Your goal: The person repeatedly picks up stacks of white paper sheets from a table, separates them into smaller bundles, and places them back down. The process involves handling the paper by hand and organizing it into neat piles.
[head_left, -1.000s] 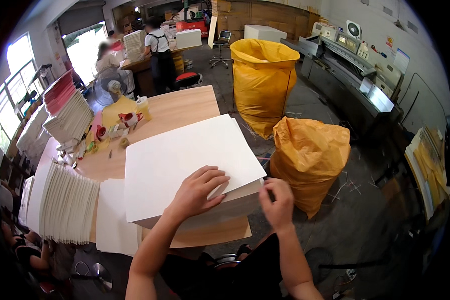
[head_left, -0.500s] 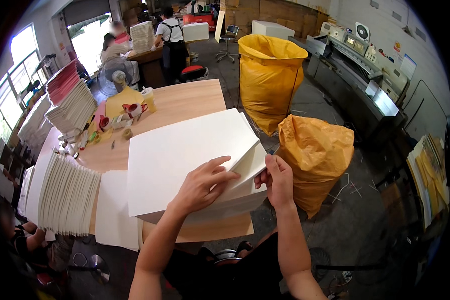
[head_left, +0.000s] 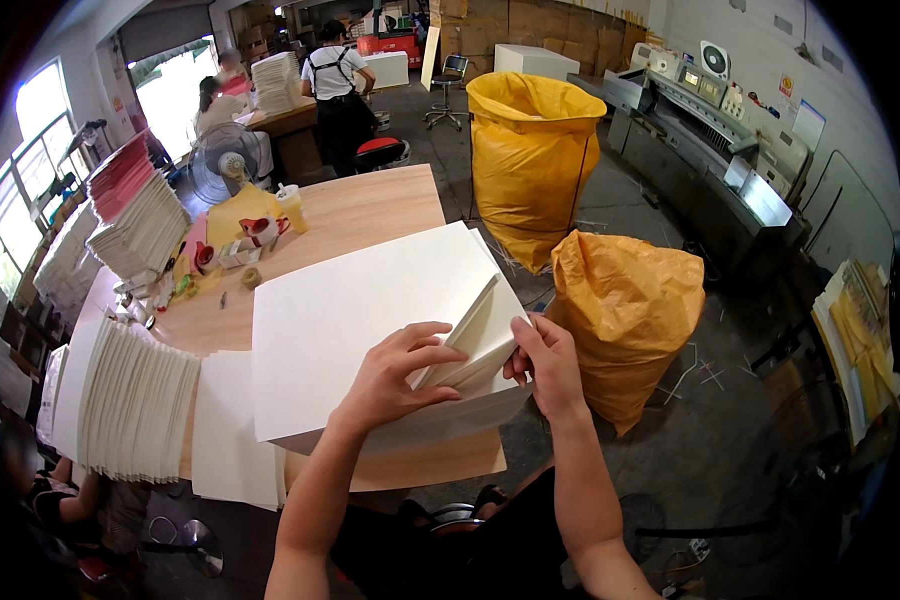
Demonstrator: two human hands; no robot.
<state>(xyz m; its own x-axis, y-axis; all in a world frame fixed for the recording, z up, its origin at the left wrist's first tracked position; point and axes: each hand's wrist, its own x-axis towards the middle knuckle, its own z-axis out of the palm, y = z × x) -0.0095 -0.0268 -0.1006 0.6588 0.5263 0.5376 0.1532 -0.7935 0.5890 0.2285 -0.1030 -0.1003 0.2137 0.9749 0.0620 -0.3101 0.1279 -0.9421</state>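
Note:
A tall stack of large white paper sheets [head_left: 360,310] lies on the table before me. Its near right corner is turned back, leaving a raised fold and a gap over the sheets below. My left hand [head_left: 395,375] rests beside that fold, fingers stretched and thumb spread, the fingertips against the folded edge. At the corner, my right hand [head_left: 550,368] pinches the edge of a paper sheet [head_left: 490,345] between thumb and curled fingers. How many sheets it grips cannot be made out.
Left of the stack stand a fanned pile of white folded sheets [head_left: 135,400] and flat sheets [head_left: 232,425]. Tape rolls [head_left: 260,230] and a drink cup [head_left: 291,207] sit farther back on the wooden table [head_left: 370,205]. Two yellow sacks [head_left: 535,160] stand on the right; people work behind.
My left thumb has spread away from the fingers, and the left hand has shifted slightly down and left. The right hand has moved a little left, still pinching the corner. The view has shifted slightly.

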